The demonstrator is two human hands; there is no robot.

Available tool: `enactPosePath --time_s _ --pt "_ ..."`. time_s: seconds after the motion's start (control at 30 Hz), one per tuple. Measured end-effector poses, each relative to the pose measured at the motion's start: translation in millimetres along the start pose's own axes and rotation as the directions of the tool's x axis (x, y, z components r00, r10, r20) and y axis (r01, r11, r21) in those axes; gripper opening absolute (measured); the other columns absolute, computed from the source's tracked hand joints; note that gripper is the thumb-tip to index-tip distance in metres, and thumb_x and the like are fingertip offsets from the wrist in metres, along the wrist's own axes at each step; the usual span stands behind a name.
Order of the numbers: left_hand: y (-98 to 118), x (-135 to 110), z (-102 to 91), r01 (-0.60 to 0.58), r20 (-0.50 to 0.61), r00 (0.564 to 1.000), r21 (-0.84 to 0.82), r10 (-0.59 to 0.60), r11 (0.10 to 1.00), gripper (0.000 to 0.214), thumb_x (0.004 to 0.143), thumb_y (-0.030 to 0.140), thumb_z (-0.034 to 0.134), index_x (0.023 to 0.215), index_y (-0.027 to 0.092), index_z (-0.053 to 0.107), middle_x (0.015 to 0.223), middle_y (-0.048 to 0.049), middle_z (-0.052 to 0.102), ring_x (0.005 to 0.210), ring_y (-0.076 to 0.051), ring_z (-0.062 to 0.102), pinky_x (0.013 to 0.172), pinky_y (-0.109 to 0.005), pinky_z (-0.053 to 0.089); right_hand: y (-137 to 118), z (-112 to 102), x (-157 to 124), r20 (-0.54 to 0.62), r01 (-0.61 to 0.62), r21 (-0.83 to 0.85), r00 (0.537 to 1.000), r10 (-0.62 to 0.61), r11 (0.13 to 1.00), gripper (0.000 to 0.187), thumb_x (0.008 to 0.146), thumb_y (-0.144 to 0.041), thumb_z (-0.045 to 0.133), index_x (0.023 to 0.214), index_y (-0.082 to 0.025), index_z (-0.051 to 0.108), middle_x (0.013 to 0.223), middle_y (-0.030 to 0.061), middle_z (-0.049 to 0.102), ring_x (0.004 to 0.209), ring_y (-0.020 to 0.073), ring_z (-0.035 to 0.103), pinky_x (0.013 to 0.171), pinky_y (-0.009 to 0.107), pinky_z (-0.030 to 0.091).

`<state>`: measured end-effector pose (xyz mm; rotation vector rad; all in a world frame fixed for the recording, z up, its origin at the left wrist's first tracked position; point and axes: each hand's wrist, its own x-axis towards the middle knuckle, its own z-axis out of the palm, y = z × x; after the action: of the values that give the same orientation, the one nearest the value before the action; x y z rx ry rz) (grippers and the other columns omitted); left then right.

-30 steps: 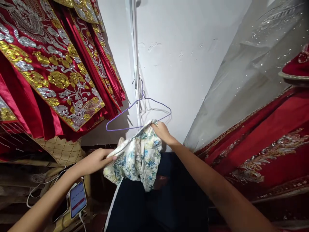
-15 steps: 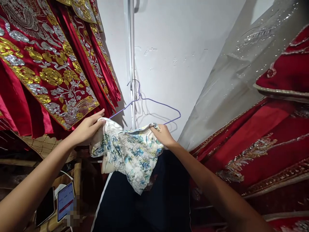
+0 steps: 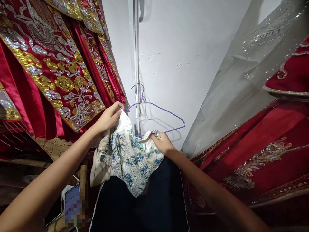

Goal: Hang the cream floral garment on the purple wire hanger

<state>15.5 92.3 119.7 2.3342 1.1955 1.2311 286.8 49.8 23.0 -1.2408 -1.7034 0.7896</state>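
A white garment with blue and green flowers [image 3: 135, 161] spreads between my two hands, its lower part dipping to a point. My left hand [image 3: 109, 119] pinches its upper left part, close to the left arm of a purple hanger [image 3: 166, 109]. On the other side, my right hand [image 3: 163, 141] grips the upper right edge, thumb over the fabric. The hanger hooks on a metal upright against the wall. Its left end is hidden behind my left hand and the cloth, while its right arm shows bare.
Red dresses with gold and silver embroidery [image 3: 65, 80] hang at left. A sheer sparkly white fabric [image 3: 231, 83] and red beaded garments [image 3: 256, 154] fill the right. A lit phone [image 3: 71, 196] and a darker device [image 3: 54, 209] lie on a bamboo piece at lower left.
My left hand has moved up and right along the hanger's left arm, lifting that side of the garment. My right hand still grips its edge, slightly lower.
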Motion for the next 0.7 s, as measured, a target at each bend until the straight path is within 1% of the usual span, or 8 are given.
enactPosePath --time_s 0.1,0.2,0.33,0.4,0.47,0.57,0.63,0.7 --pt "-8.4 8.0 8.9 0.02 0.046 0.999 -0.021 -0.019 1.0 0.032 0.09 0.029 0.049 0.115 0.019 0.065 0.098 -0.0069 0.068 0.093 -0.021 0.061 0.086 -0.031 0.045 -1.8 3.1 -2.5 0.01 0.072 -0.007 0.997 -0.072 0.997 0.027 0.086 -0.039 0.05 0.074 -0.018 0.061 0.063 -0.001 0.054 0.061 0.0152 0.047 0.058 0.025 0.036" --pt "-17.4 7.0 9.3 0.041 0.089 0.995 0.006 -0.041 0.999 0.033 0.091 0.034 0.046 0.107 0.016 0.069 0.104 -0.0085 0.071 0.1 -0.024 0.063 0.089 -0.032 0.045 -6.9 -9.7 -1.5 -0.029 0.153 -0.073 0.987 -0.155 0.986 0.021 0.081 -0.027 0.051 0.091 -0.02 0.068 0.074 0.001 0.063 0.065 0.0165 0.053 0.062 0.026 0.04" --pt "-22.0 3.4 -5.8 0.038 0.103 0.993 0.15 -0.054 0.988 0.038 0.09 0.042 0.046 0.105 0.015 0.07 0.101 -0.0074 0.073 0.091 -0.024 0.064 0.085 -0.031 0.046 -10.5 -47.8 5.9 -0.311 0.147 -0.125 0.933 -0.179 0.981 0.06 0.076 -0.023 0.055 0.135 -0.022 0.053 0.09 0.0055 0.068 0.065 0.0176 0.055 0.059 0.029 0.043" --pt "-19.4 5.0 -13.1 0.004 0.142 0.989 0.188 -0.031 0.982 0.039 0.089 0.043 0.047 0.104 0.015 0.07 0.097 -0.0059 0.073 0.086 -0.023 0.063 0.082 -0.03 0.045 -9.2 -70.1 12.7 -0.427 0.125 -0.144 0.887 -0.175 0.982 0.066 0.075 -0.026 0.057 0.14 -0.019 0.047 0.088 0.0065 0.068 0.064 0.0178 0.055 0.059 0.03 0.044" --pt "-15.7 8.8 -16.2 -0.04 0.185 0.983 0.189 0.004 0.981 0.036 0.089 0.043 0.048 0.099 0.016 0.07 0.092 -0.004 0.072 0.082 -0.021 0.061 0.078 -0.028 0.043 -7.5 -91.6 21.1 -0.44 0.101 -0.193 0.88 -0.178 0.976 0.056 0.074 -0.029 0.061 0.128 -0.015 0.058 0.084 0.0062 0.067 0.067 0.0187 0.056 0.061 0.03 0.044" --pt "-16.3 15.1 -14.6 -0.077 0.195 0.98 0.223 0.033 0.972 0.034 0.092 0.042 0.044 0.09 0.017 0.067 0.081 -0.0021 0.067 0.074 -0.019 0.057 0.073 -0.026 0.041 -9.2 -120.3 33.1 -0.261 0.038 -0.233 0.96 -0.1 0.972 0.025 0.073 -0.036 0.066 0.085 -0.014 0.07 0.067 0.0022 0.061 0.063 0.0178 0.055 0.058 0.029 0.041" --pt "-25.4 17.3 -13.6 -0.076 0.191 0.981 0.258 0.026 0.963 0.035 0.094 0.044 0.041 0.086 0.018 0.063 0.079 -0.0021 0.064 0.073 -0.019 0.056 0.072 -0.026 0.04 -14.6 -136.1 38.1 -0.101 -0.024 -0.178 0.995 0.006 0.984 0.027 0.073 -0.039 0.068 0.063 -0.015 0.063 0.057 0.0 0.055 0.056 0.0154 0.052 0.054 0.027 0.038" --pt "-40.2 16.9 -13.8 -0.011 0.162 0.986 0.282 -0.036 0.959 0.037 0.093 0.05 0.042 0.084 0.018 0.059 0.077 -0.0028 0.062 0.074 -0.019 0.056 0.07 -0.027 0.04 -21.8 -145.8 39.3 -0.005 -0.071 -0.07 0.997 0.071 0.995 0.032 0.074 -0.042 0.069 0.058 -0.015 0.061 0.056 0.0006 0.056 0.054 0.0147 0.053 0.053 0.027 0.039"
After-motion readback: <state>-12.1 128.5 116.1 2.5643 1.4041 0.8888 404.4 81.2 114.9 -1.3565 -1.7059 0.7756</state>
